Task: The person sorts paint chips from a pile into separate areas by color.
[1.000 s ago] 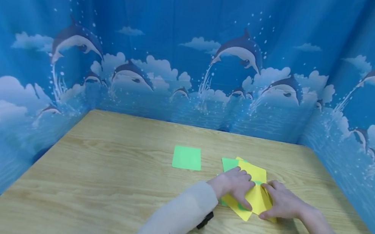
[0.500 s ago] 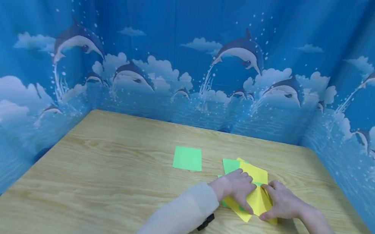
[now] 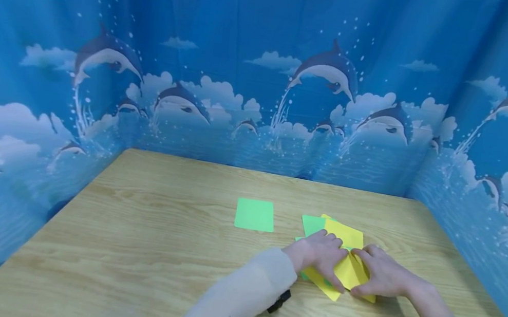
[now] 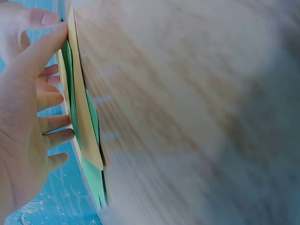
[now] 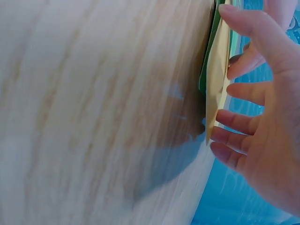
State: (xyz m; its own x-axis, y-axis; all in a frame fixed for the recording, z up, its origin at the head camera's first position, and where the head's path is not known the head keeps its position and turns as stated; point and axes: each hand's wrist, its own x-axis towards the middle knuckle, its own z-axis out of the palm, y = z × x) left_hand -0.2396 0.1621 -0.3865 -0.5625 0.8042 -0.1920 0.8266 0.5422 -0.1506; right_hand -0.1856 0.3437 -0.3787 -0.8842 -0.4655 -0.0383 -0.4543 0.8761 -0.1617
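Paper pile [image 3: 350, 273]: loose yellow and green sheets, right of and nearer than the green square [image 3: 255, 215].
Left hand [image 3: 322, 252]: fingers spread over the pile's side toward the square; no pinch visible.
Right hand [image 3: 383, 273]: thumb and fingers wide apart, touching the pile's side away from the square.
Pressure: light and even should spare buckling.
Room: tabletop [image 3: 149, 230] stretches left of the square, its far edge behind.

Yellow sheets [image 3: 344, 233] and green sheets [image 3: 311, 224] of paper lie overlapped, unevenly turned, in the head view's lower right.
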